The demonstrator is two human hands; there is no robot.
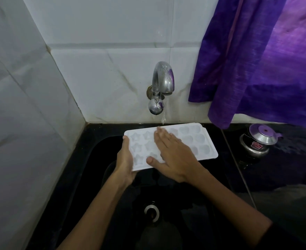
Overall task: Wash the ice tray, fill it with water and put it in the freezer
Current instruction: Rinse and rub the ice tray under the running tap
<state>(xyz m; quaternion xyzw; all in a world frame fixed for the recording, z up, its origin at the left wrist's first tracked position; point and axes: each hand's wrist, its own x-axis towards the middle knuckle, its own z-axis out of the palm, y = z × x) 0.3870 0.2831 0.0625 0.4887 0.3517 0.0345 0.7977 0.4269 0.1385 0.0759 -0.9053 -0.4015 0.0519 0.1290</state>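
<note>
**Ice tray held under the running tap**

A white plastic ice tray (199,141) with star-shaped and rounded moulds is held level above a black sink basin (94,177), its far long edge close to the back wall. A chrome wall-mounted tap (162,82) with a round knob stands out of the white tiled wall (94,78), and a thin stream of water (163,118) falls from its spout onto the far edge of the tray.

The left hand (124,159) grips the tray's left short end, thumb over the rim and fingers curled beneath it. The right hand (173,156) lies flat and open on top of the moulds, fingers spread and pointing toward the tap, grasping nothing.

A round metal drain (151,212) sits in the bottom of the basin. To the right, a purple cloth (256,60) hangs down the wall over the dark counter, where a small steel pot with a lid (256,141) stands well apart from the tray.
</note>
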